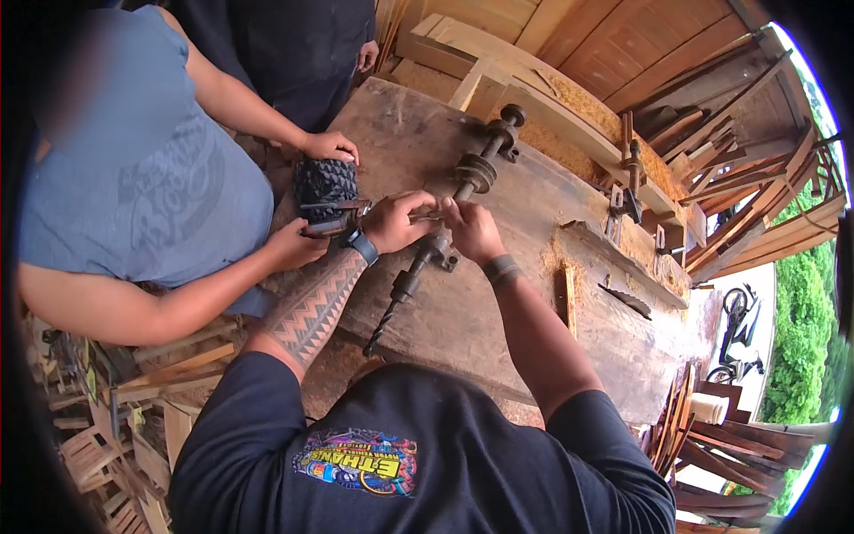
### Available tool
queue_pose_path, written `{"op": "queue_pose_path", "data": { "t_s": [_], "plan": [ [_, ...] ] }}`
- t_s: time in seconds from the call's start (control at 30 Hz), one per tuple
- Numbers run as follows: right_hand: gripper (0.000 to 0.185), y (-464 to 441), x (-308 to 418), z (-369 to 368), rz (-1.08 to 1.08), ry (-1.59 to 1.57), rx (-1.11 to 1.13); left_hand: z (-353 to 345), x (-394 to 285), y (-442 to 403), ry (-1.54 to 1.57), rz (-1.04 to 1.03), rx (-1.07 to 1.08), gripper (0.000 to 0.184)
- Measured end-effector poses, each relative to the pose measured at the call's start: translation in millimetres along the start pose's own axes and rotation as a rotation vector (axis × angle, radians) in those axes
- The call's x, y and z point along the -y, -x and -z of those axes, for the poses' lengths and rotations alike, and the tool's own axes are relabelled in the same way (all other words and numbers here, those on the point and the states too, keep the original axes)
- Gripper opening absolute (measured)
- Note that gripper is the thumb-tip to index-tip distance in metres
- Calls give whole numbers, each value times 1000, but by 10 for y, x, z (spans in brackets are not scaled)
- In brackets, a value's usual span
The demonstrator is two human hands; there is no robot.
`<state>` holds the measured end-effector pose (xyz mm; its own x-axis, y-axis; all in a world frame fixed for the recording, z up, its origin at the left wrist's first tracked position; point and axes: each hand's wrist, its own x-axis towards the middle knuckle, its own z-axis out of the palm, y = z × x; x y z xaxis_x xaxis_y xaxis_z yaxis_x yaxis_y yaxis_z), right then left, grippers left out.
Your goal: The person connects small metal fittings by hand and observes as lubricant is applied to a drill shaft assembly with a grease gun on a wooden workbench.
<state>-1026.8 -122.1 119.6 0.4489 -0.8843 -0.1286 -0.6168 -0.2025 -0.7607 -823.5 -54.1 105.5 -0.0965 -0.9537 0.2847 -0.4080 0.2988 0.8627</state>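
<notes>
Dark spiral steel drill bit [381, 329] pointing nearward off long grey-brown steel shaft [463, 190]; L hand [398, 222] + R hand [473, 231] curling part-closed mid-shaft, can't tell what's gripped. Far metal bearing block [503, 136] prob. stopping roll on brown wood tabletop [534, 267].

One shaft [463, 190]; one drill bit [380, 331]; two bearing blocks [503, 135]; one watch [362, 246]

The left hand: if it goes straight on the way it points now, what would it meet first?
The left hand would probably meet the right hand, just ahead at the shaft; depth is unclear.
</notes>
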Motion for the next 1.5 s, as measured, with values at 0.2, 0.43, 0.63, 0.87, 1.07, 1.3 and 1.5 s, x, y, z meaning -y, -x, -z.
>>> {"op": "queue_pose_path", "data": {
  "t_s": [0.2, 0.43, 0.63, 0.87, 1.07, 1.3, 1.5],
  "plan": [
    [37, 76, -84, -43, 231, -226, -5, -86, 168, 34, -87, -79, -98, 22],
    [32, 61, -93, 15, 249, -301, 60, -153, 36, 89, -34, -128, -111, 28],
    [32, 32, 41, 44, -21, -25, 48, -187, 164, 96, -173, -241, -91, 19],
    [37, 132, 131, 43, 44, -89, 39, -197, 152, 100, -196, -219, -121, 21],
    [71, 373, -256, 104, 19, -290, 217, -92, 34, 119, -117, -180, -42, 45],
    [49, 1428, -1029, 213, -189, -96, 217, -101, -37, 138, -154, 20, 25, 51],
    [41, 2251, -1271, 212, -250, -66, 340, -113, -71, 171, -292, 79, 56, 58]
  ]
}}
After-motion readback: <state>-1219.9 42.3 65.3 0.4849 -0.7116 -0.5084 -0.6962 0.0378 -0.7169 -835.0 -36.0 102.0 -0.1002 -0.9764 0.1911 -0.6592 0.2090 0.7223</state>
